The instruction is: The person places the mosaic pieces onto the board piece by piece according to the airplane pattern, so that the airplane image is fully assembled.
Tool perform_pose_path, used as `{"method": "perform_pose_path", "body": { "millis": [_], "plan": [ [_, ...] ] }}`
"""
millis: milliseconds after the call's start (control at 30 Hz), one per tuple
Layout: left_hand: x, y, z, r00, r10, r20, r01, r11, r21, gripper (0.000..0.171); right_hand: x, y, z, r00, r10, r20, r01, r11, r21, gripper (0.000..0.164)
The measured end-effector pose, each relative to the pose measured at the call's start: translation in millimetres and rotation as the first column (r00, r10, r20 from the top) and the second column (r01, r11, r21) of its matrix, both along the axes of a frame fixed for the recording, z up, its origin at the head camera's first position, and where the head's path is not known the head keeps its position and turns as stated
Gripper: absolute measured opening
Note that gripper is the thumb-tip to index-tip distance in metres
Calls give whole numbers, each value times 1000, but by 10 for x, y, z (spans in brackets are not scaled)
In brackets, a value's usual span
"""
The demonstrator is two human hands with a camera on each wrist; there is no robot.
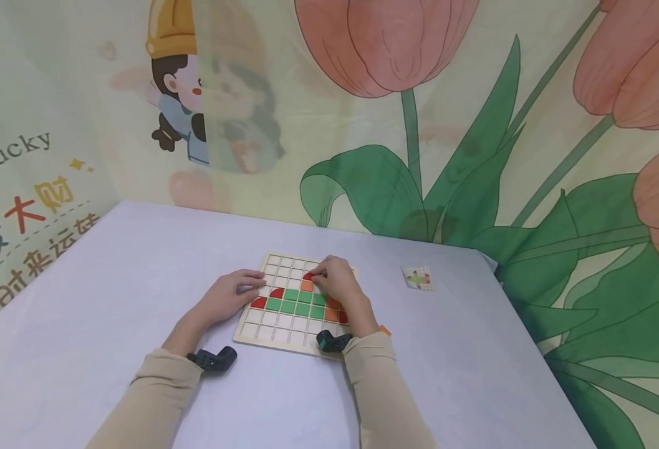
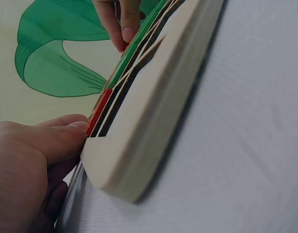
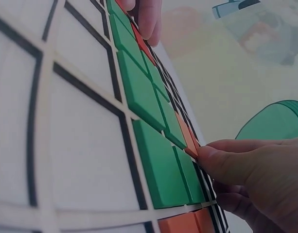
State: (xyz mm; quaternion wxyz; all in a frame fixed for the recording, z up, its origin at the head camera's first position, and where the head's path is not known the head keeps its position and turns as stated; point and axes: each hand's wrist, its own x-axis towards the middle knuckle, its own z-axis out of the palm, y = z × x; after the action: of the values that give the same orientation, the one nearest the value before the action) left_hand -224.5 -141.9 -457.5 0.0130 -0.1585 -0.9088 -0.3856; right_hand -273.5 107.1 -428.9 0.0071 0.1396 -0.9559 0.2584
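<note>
A wooden grid board (image 1: 275, 347) lies on the table, partly filled with coloured tiles. My right hand (image 1: 337, 280) reaches over its upper right part, thumb and fingertips pinching a rounded red tile (image 1: 308, 275) just above an orange tile (image 1: 307, 285). Green tiles (image 1: 302, 308) fill cells across the middle, with a red tile (image 1: 277, 292) at their left. My left hand (image 1: 230, 296) rests at the board's left edge, fingers extended over the rim; the left wrist view shows its thumb (image 2: 66, 141) close by a red tile (image 2: 99, 112). My right forearm hides the board's right side.
A small picture card (image 1: 419, 278) lies on the white table (image 1: 464, 374) to the right of the board. An orange piece (image 1: 385, 330) shows beside my right wrist. Black wrist devices (image 1: 215, 360) sit on both arms. A printed cloth wall (image 1: 262, 193) stands behind the table.
</note>
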Motion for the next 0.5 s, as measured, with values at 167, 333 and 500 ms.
{"method": "perform_pose_path", "body": {
  "millis": [167, 333, 500],
  "plan": [
    [11, -12, 3, 1000, -3, 4, 3, 1000, 0, 33, 13, -19, 11, 1000, -7, -8, 7, 1000, 10, 16],
    [18, -14, 9, 1000, -7, -1, 7, 1000, -3, 32, 21, -17, 52, 1000, -2, 24, 1, 999, 45, 17],
    [14, -9, 6, 1000, -10, -5, 10, 1000, -7, 32, 23, 16, 123, 996, -7, 87, 3, 999, 51, 20]
  ]
}}
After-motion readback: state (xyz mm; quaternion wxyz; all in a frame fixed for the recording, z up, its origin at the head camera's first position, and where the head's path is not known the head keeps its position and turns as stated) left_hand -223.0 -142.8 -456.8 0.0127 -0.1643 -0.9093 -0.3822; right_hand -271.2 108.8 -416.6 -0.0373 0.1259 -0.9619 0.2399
